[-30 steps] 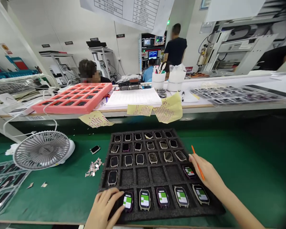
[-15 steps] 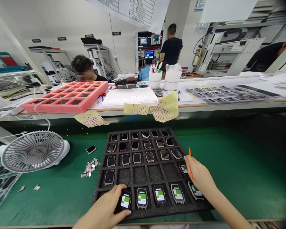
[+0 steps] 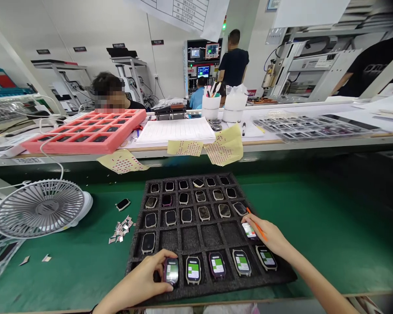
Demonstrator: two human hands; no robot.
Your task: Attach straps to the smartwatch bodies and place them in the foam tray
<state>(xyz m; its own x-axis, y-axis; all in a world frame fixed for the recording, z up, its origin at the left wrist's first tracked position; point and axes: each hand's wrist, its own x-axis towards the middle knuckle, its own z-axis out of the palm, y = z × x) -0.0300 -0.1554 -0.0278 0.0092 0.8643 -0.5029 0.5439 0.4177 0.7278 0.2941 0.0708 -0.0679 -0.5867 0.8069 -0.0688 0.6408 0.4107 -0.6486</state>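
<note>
A black foam tray [image 3: 209,234] with rows of square pockets lies in front of me, most of them holding smartwatch faces without straps. In the front left pocket, my left hand [image 3: 146,272] pinches a smartwatch [image 3: 172,271] by its top and bottom edges; its lit screen is green and white. My right hand [image 3: 268,233] grips a thin orange stick [image 3: 257,225], its exact kind unclear. That hand's fingertips touch a second lit smartwatch [image 3: 249,230] at the tray's right side, partly hidden by the fingers. Between the hands, several lit watches, such as a purple-rimmed one [image 3: 218,264], rest in the front row.
A grey fan [image 3: 41,207] stands on the green mat [image 3: 330,226] at left. Near it lie a loose watch [image 3: 122,204] and small scraps [image 3: 120,230]. On the shelf are a pink foam tray [image 3: 85,139], papers [image 3: 177,129] and clear trays [image 3: 314,126]. Co-workers are beyond.
The watch in my left hand has tilted and its screen looks paler. My right hand has shifted left, with the orange stick leaning further over. The right-hand watch shows more of its lit screen.
</note>
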